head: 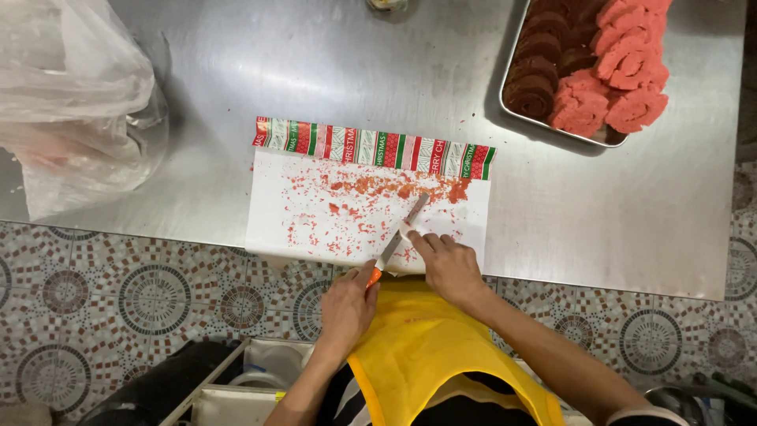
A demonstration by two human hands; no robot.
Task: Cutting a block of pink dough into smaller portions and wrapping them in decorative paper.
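A white paper sheet (pixel 315 189) with a red, green and white striped edge lies on the steel table (pixel 394 79), strewn with red cake crumbs (pixel 378 188). My left hand (pixel 347 308) grips the orange handle of a knife (pixel 398 237), its blade slanting up over the sheet. My right hand (pixel 445 264) rests at the sheet's near edge, fingertips touching the blade and pinching a small white piece against it.
A metal tray (pixel 607 138) at the back right holds brown and pink swirl cake slices (pixel 599 63). A crumpled clear plastic bag (pixel 71 102) sits at the left. Patterned tile floor and a bin (pixel 236 386) lie below the table edge.
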